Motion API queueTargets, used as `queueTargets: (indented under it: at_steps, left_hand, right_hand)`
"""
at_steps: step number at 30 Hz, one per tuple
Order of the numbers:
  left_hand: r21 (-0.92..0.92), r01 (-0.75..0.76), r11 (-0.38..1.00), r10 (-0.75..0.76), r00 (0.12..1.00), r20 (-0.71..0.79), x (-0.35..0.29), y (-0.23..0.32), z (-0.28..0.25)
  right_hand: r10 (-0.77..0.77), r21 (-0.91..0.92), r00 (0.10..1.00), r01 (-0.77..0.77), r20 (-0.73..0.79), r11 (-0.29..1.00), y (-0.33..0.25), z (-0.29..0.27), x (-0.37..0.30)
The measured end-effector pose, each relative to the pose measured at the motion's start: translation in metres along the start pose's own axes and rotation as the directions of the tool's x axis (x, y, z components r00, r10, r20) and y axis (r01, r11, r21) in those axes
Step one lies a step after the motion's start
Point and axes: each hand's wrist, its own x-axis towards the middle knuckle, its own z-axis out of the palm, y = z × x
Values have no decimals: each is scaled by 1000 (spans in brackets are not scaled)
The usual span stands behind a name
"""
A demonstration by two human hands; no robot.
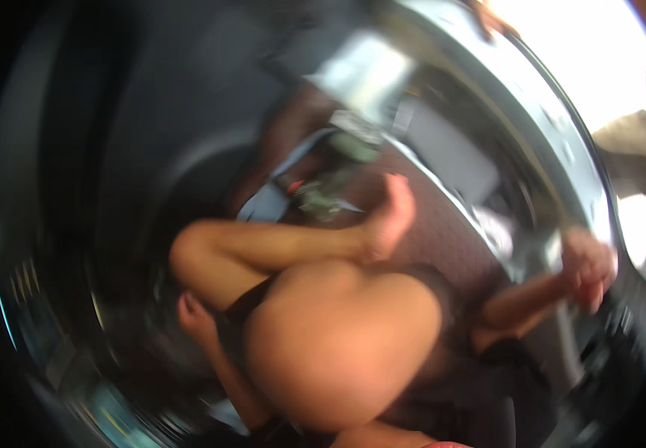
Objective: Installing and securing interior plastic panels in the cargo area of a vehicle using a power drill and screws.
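Motion smears the whole head view. My left hand (197,319) is low on the left, beside my bent bare leg (345,336); its fingers are too blurred to read, and I see nothing in it. Out to the right, my right hand (588,269) is raised near the pale curved frame (547,97). Its fingers look curled into a fist, and whatever they might hold is hidden. A bare foot (394,216) is between the hands, over a dark reddish-brown surface (450,235) with a light edge.
Beyond the foot are blurred green items (323,200) and a light blue piece (264,203). Farther off are a whitish block (367,71) and a flat grey panel (453,142). Part of what may be another person (632,149) shows at the bright right edge.
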Motion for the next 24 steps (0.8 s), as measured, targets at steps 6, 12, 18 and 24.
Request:
queueTargets:
  at_steps: [6,12,18,24]
  left_hand:
    - [-37,166,985,-170,941,-293,-147,-72,33]
    - [498,578,646,-398,813,-426,-241,-75,101]
    - [236,621,747,-591,784,-192,-234,-145,62]
    - [651,493,576,-608,792,-62,-184,-284,57]
  right_hand:
    - [283,-153,957,-290,-66,945,124,63,68]
    - [552,-438,827,-460,105,773,183,164,105]
    - [643,-628,743,-413,186,659,199,205,118]
    - [665,-769,743,-381,77,514,150,211,140]
